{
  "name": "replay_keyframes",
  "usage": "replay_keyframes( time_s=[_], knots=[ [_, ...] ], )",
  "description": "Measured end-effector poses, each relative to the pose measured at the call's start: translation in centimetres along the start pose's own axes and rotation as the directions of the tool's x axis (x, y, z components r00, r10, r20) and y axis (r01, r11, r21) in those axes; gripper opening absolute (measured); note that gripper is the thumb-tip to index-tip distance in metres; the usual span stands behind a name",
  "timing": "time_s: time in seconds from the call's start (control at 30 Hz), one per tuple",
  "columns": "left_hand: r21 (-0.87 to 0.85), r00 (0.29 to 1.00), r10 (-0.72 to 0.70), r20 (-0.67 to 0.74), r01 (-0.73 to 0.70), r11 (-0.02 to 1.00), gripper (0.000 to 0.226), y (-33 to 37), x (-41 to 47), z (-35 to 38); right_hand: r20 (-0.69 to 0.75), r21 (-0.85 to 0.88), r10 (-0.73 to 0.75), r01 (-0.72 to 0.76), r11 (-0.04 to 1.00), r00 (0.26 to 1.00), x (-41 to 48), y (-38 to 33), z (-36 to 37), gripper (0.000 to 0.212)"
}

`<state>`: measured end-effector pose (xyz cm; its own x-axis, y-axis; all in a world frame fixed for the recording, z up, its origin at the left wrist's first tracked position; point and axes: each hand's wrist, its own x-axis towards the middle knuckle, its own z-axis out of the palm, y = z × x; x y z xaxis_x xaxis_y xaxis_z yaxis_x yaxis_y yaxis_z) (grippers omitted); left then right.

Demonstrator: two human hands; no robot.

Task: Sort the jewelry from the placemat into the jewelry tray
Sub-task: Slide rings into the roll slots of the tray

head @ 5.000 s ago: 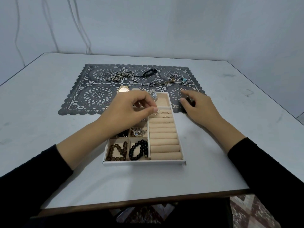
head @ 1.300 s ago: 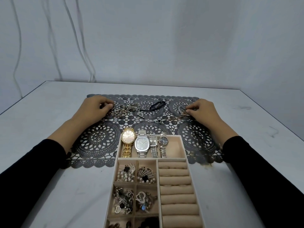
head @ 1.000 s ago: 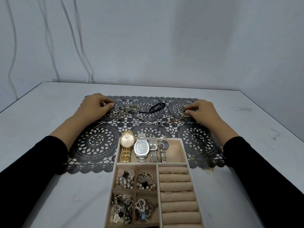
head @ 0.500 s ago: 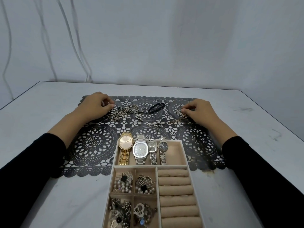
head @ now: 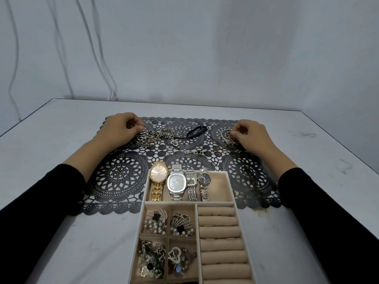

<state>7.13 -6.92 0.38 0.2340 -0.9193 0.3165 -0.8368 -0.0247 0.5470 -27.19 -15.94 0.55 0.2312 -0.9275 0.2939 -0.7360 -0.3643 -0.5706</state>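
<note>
Silver chains (head: 153,137) lie tangled at the far edge of the placemat (head: 121,177); the left hand (head: 120,130) pinches their end; the right hand (head: 253,136) pinches a bracelet (head: 226,135); pickup seems in hand; next, each wants lifting clear into the tray (head: 229,189).

Bare indoor rm, type unclear: plain grey wall (head: 205,48), cables (head: 98,58), scuffed table (head: 51,140).

Tray (head: 230,186) at 6 o'clock overlaps the placemat (head: 123,177); watches (head: 177,182) in its far compartment; chains (head: 153,136) at 11, bracelets (head: 226,136) at 1.
</note>
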Motion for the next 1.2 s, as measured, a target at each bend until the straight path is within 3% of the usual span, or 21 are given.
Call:
replay_keyframes(
  time_s=[0.33,0.6,1.2],
  knots=[
    [-0.103,0.987,-0.013,-0.159,-0.003,0.995,0.006,2.3,-2.4,-1.0,-0.116,0.207,0.007,0.018,0.978,0.993,-2.2,-0.6,-0.6,0.005],
    [-0.217,0.98,0.03,-0.195,-0.073,0.974,0.004,4.6,-6.1,-1.9,-0.076,0.428,-0.008,0.04,0.903,0.997,-6.1,-2.7,-1.6,0.007],
    [-0.551,0.977,0.187,-0.103,-0.213,0.807,0.009,11.0,-17.5,-1.2,-0.119,0.616,-0.08,0.137,0.775,0.99,-16.9,-5.8,-4.5,0.004]
  ],
)
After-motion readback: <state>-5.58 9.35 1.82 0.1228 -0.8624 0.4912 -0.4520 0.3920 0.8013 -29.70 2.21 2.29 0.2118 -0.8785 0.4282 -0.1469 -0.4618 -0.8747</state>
